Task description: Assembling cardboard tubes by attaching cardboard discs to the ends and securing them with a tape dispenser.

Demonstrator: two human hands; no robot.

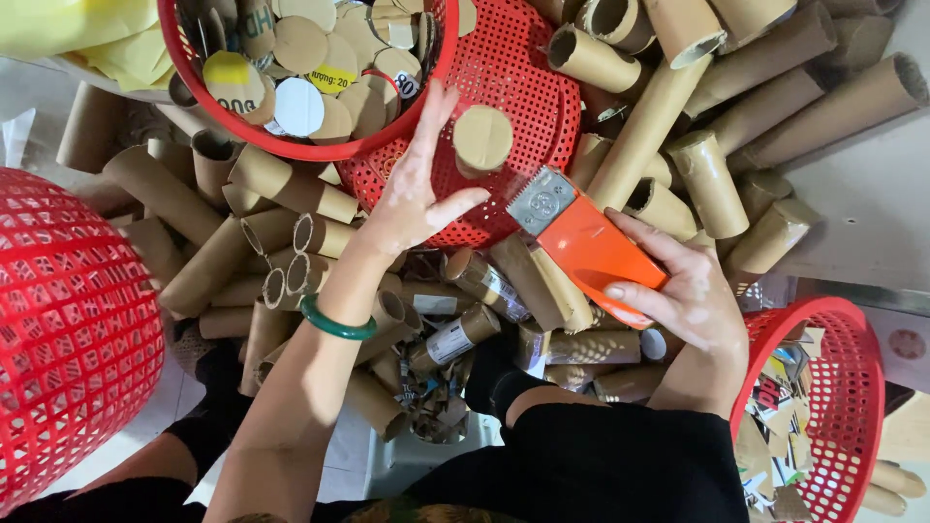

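Clearly a seated person works over a heap of cardboard tubes.
Left hand: the left hand (415,199) lies flat with fingers spread wide on an upturned red mesh basket (504,87), gripping nothing; a green bangle (334,323) circles its wrist.
Cardboard tube: a short cardboard tube (482,138) stands on end on that basket, just beside the left hand's fingertips, its capped end facing up.
Right hand: the right hand (678,291) is closed around the orange handle of a scraper (579,235).
Scraper blade: the metal blade points toward the short tube, stopping just short of it, between the two hands.
Above the left hand: a red round basket (300,148) filled with cardboard discs.
Beside the right hand: a red basket (841,387) holding torn paper scraps.
Under both hands: long brown tubes (639,136) piled loosely.
Far left: a large red basket (68,329).
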